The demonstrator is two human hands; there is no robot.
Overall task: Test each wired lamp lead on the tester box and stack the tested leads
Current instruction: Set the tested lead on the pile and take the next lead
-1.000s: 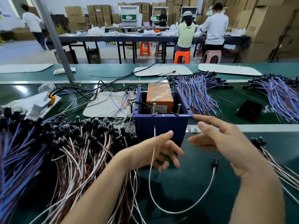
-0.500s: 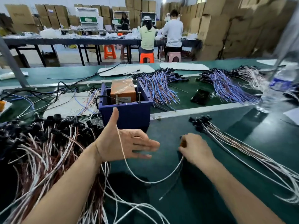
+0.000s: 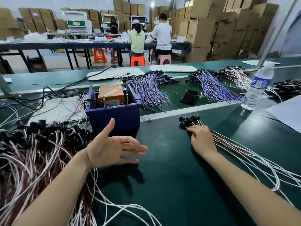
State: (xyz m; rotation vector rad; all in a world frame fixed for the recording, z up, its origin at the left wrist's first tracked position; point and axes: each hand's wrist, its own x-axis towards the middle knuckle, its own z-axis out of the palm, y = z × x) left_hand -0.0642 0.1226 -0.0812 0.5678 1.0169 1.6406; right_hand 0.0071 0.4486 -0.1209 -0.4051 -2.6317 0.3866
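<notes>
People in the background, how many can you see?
3. A person in a green top sits at the long table; a person in a white shirt sits just right of them; a person in dark clothes is farther back, to their left. Others may be hidden.

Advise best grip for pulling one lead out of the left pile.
Pinch one black lamp head at the far edge of the pile, coming from above with the left hand. The heads lie exposed on top near the tester box; the wires beneath are tangled.
</notes>
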